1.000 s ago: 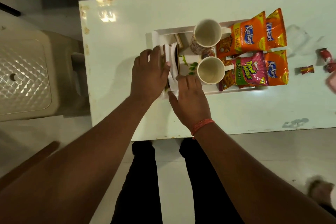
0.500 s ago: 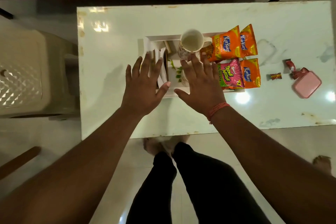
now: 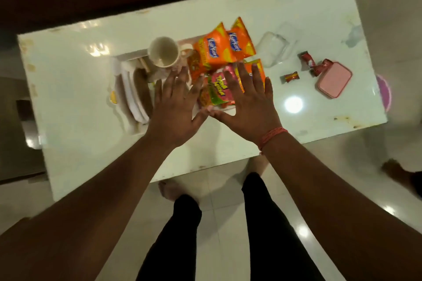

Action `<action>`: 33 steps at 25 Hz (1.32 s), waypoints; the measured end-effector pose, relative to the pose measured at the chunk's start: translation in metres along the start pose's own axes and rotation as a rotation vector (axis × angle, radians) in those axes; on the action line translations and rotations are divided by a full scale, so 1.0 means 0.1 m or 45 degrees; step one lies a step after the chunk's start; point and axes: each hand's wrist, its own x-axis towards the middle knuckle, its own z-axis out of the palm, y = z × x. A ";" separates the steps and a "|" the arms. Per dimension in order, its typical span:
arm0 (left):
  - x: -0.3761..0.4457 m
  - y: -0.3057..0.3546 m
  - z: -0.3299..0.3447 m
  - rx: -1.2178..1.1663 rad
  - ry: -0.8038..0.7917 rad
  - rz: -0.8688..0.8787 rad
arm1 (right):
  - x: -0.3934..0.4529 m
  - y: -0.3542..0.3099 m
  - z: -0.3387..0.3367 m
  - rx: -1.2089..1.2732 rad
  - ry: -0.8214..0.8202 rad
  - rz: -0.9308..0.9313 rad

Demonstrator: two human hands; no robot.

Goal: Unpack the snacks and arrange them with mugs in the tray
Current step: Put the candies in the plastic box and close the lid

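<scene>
A white tray (image 3: 133, 57) lies on the white table (image 3: 75, 98). In it stands a white mug (image 3: 163, 51), with two orange snack packets (image 3: 214, 47) to its right and a pink packet (image 3: 220, 90) in front of them. A second mug is hidden under my left hand (image 3: 177, 107), which hovers flat with fingers spread over the tray's middle. My right hand (image 3: 247, 102), also spread and empty, is above the pink packet and another orange packet (image 3: 259, 68). The thumbs nearly touch. White napkins (image 3: 131, 93) stand at the tray's left end.
To the right of the tray lie a clear plastic lid (image 3: 272, 51), a few small red wrapped candies (image 3: 290, 76) and a pink box (image 3: 334, 81). The table's near edge is just below my wrists. My legs and tiled floor show underneath.
Both hands have drifted right, from the napkins to above the mug and packets, fingers still spread. The camera has tilted, so the table appears rotated.
</scene>
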 end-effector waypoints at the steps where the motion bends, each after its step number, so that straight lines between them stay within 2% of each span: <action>1: 0.11 0.17 0.01 -0.012 -0.007 0.008 | -0.03 0.19 -0.04 0.041 -0.003 0.032; 7: 1.11 1.43 0.18 0.008 -0.010 0.164 | -0.08 1.62 -0.27 0.056 -0.046 0.197; 12: 1.77 2.09 0.53 0.082 -0.303 0.302 | 0.23 2.48 -0.25 -0.107 -0.118 0.199; 15: 1.99 2.34 0.73 0.105 -0.420 0.228 | 0.51 2.83 -0.17 -0.160 -0.184 0.191; 19: 2.10 2.49 0.96 0.270 -0.506 0.184 | 0.76 3.00 -0.08 -0.259 -0.305 0.171; 24: 2.14 2.56 1.09 0.360 -0.448 0.183 | 0.85 3.06 0.00 -0.233 -0.223 0.109; 30: 2.14 2.57 1.11 0.122 -0.412 0.099 | 0.83 3.18 -0.02 -0.086 -0.135 0.027; 33: 2.12 2.63 1.05 -0.108 -0.297 0.026 | 0.74 3.23 -0.06 0.229 0.049 0.176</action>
